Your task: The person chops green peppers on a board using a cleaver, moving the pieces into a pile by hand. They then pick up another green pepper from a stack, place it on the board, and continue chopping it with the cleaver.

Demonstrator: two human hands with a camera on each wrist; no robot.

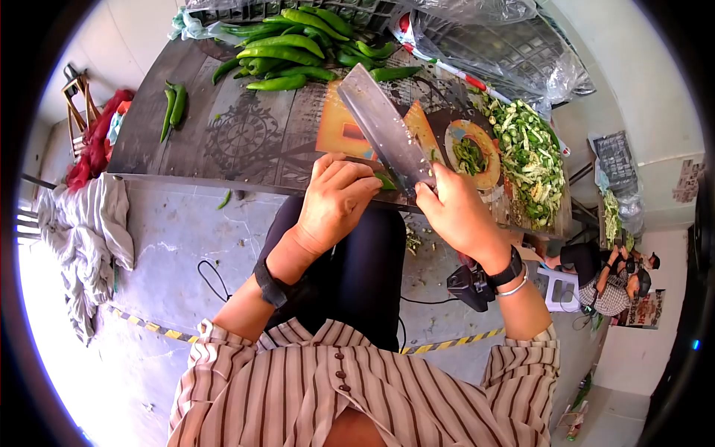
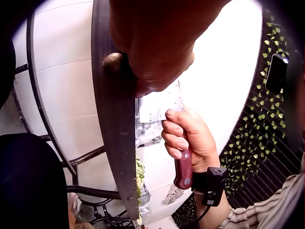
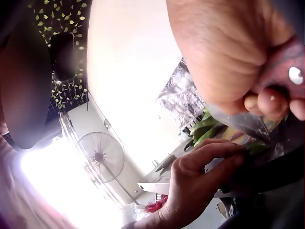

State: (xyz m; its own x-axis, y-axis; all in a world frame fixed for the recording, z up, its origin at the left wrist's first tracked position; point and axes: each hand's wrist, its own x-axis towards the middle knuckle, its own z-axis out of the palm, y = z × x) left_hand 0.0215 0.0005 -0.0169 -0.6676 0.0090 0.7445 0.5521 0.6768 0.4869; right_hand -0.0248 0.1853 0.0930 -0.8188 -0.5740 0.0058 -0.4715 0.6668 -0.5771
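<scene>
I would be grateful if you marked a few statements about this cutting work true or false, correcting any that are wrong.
1. The right hand grips the knife. True.
2. The knife's handle is bright blue. False: it is dark red.
3. The chopped peppers lie at the left end of the table. False: they lie at its right end.
4. Two whole peppers lie apart from the heap. True.
5. The left hand is pressed flat on the table. False: its fingers are bent and pinch a green piece.
</scene>
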